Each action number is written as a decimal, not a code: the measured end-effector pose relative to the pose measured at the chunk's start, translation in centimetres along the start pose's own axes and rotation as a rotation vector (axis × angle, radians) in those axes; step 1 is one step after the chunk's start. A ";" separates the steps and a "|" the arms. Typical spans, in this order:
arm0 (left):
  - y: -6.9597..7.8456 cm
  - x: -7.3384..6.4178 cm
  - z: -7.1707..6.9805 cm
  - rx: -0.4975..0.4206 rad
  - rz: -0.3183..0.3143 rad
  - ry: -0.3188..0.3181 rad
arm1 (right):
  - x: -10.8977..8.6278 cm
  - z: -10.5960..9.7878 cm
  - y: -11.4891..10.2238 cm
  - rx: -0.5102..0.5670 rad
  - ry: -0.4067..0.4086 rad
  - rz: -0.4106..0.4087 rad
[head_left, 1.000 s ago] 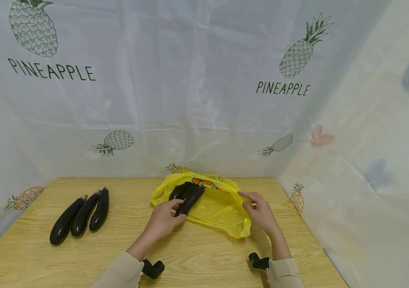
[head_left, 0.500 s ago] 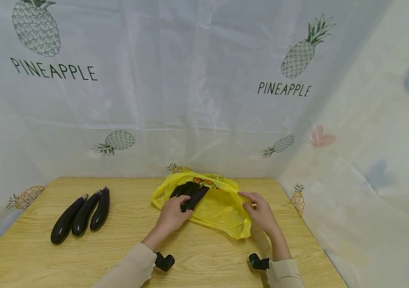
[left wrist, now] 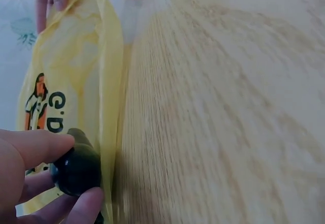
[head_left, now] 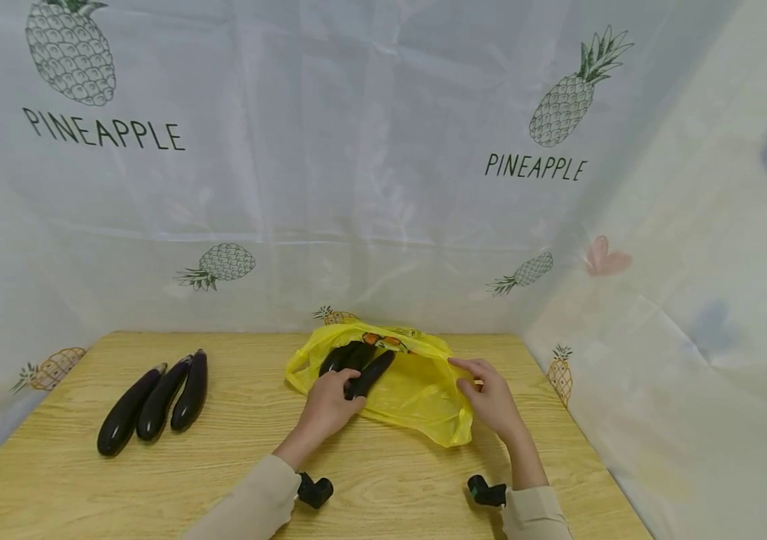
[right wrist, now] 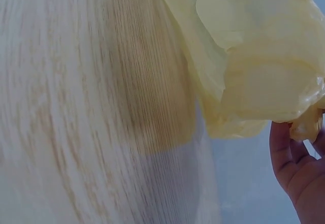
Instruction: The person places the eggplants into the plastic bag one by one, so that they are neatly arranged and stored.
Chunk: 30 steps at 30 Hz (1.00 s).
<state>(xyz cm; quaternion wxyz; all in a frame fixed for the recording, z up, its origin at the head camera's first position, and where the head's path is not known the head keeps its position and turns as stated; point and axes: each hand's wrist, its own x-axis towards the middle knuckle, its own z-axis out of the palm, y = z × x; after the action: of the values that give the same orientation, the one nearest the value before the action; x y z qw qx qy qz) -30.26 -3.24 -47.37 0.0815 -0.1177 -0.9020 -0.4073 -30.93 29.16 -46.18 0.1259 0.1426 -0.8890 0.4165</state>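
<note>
My left hand (head_left: 331, 403) grips the blunt end of a dark purple eggplant (head_left: 371, 375) at the mouth of a yellow plastic bag (head_left: 417, 390). In the left wrist view, thumb and fingers curl round the glossy eggplant (left wrist: 78, 169), its far part inside the bag. More dark eggplants (head_left: 339, 357) lie in the left part of the bag, partly hidden. My right hand (head_left: 491, 397) pinches the bag's right edge and holds the mouth raised; the right wrist view shows the bunched plastic (right wrist: 307, 125) between the fingers of that hand (right wrist: 299, 170).
Three eggplants (head_left: 154, 401) lie side by side on the left of the wooden table (head_left: 383, 480). Behind the table hangs a pale curtain (head_left: 370, 187) with pineapple prints, and another sheet (head_left: 707, 337) closes the right side.
My left hand has moved right and slightly forward, sliding the eggplant deeper into the bag beside the others. The right hand has stayed at the bag's edge.
</note>
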 end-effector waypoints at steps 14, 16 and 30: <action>-0.1 1.5 1.9 0.077 -0.019 0.086 | -0.1 0.2 -0.2 0.017 -0.007 -0.012; 0.0 1.6 2.1 0.076 -0.026 0.097 | -0.1 0.2 -0.2 0.016 -0.009 -0.010; -0.4 2.2 3.0 0.063 -0.070 0.196 | -0.1 0.1 -0.5 0.019 -0.014 -0.015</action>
<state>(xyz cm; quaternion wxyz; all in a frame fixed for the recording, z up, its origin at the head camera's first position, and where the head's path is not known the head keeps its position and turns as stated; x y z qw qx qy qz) -32.61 -0.91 -49.08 0.1590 -0.0431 -0.9056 -0.3909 -30.66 28.78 -45.96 0.1213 0.1535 -0.8848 0.4229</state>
